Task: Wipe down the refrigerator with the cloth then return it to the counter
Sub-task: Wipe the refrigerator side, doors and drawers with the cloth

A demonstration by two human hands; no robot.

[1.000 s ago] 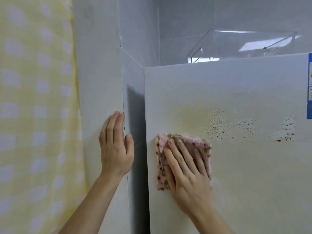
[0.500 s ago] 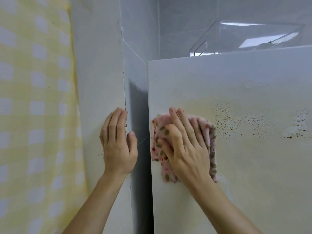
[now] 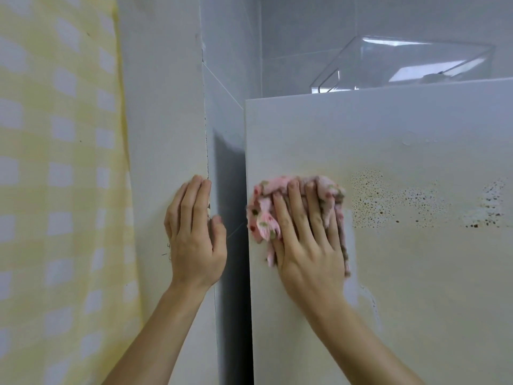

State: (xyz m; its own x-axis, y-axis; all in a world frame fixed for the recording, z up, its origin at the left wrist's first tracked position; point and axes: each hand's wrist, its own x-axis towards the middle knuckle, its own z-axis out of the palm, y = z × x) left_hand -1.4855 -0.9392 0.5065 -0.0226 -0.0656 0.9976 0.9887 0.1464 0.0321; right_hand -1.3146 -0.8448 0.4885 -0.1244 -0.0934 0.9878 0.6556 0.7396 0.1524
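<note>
Cloth (image 3: 261, 218) – pink w/ small dark spots – is pinned to the fridge (image 3: 416, 287) door front under the R hand (image 3: 308, 245), near the door's left edge. It's bunched and sticks out past the fingertips at top, beyond the index finger on the left, and in a thin strip down the little-finger side; palm & fingers cover the rest. The fingers don't curl round it. They lie straight, slightly spread, pressing the fabric onto the panel, so the hand is flat on it, not clutching. Thumb not visible.

Vs 1 s ago: the cloth sat lower, its top below most of the speckled brown stain (image 3: 388, 201). Now its top is approx level w/ the stain's top, its right edge just beside the speckles, and it looks more rumpled. Vs 0.5 s ago there's little shift; the fingers were more bent, now straighter.

L hand (image 3: 194, 237) unchanged — flat on the wall (image 3: 163, 120) corner left of the fridge, fingers straight up & together, thumb round the edge, holding nothing. Both forearms rise from below. Clear plastic box (image 3: 402, 65) on the fridge top; yellow check curtain (image 3: 55, 190) far left.
</note>
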